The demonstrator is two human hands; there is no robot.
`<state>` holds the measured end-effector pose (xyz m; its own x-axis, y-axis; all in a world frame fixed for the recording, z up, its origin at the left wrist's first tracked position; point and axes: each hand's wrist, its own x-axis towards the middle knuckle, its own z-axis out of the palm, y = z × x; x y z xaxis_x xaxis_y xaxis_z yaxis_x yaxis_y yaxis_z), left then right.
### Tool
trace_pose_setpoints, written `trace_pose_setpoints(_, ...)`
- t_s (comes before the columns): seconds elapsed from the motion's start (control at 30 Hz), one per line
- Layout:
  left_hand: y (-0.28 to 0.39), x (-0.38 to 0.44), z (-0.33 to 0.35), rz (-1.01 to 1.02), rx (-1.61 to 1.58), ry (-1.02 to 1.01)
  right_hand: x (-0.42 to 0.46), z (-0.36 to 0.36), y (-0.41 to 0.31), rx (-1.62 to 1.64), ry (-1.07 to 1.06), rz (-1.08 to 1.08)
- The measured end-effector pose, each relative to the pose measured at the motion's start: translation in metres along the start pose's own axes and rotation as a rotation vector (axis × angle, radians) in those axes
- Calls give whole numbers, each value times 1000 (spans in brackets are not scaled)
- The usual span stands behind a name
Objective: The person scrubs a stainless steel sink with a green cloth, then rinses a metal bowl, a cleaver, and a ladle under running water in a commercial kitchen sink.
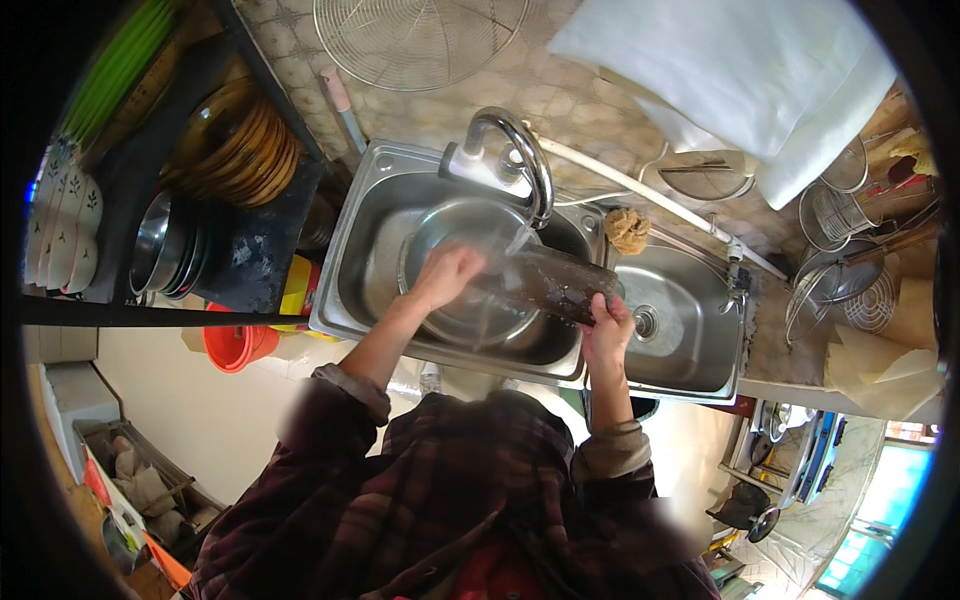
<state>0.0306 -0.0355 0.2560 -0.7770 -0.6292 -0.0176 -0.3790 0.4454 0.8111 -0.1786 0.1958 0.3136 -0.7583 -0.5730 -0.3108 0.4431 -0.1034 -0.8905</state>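
A long, wet, dark brown piece (564, 283), slab-like or rounded, lies slantwise over the sink's larger basin (367, 247). My right hand (609, 327) grips its right end, thumb on top. My left hand (450, 271) is at its left side, blurred, fingers curled; whether it holds anything I cannot tell. Water (523, 238) runs from the curved chrome faucet (546, 169) onto the piece, and spray hides its left end. Under both hands a round metal bowl (421, 225) sits in the basin.
On the right is a smaller basin (686, 315) with a drain. A brown scrubber (628, 230) rests on the rim between basins. A white pipe (630, 178) runs along the tiled wall. At left, a black shelf (251, 259) holds stacked brown bowls (232, 142); an orange-red bucket (229, 341) stands below.
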Motion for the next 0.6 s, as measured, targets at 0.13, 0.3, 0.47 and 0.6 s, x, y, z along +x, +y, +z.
trace_pose_setpoints(0.13, -24, 31, 71, -473, -1026, 271, -10, -21, -21, -28, 44, -156)
trace_pose_setpoints(0.3, 29, 56, 84, -661, -1601, 71, -1, -48, -27, -9, 150, -245)
trace_pose_setpoints(0.47, 38, 54, 46, -579, -1004, -118, 17, -66, -16, 24, 80, -229)
trace_pose_setpoints(0.6, 10, 47, 19, -405, -834, -94, 38, -52, 9, 104, -2, -126)
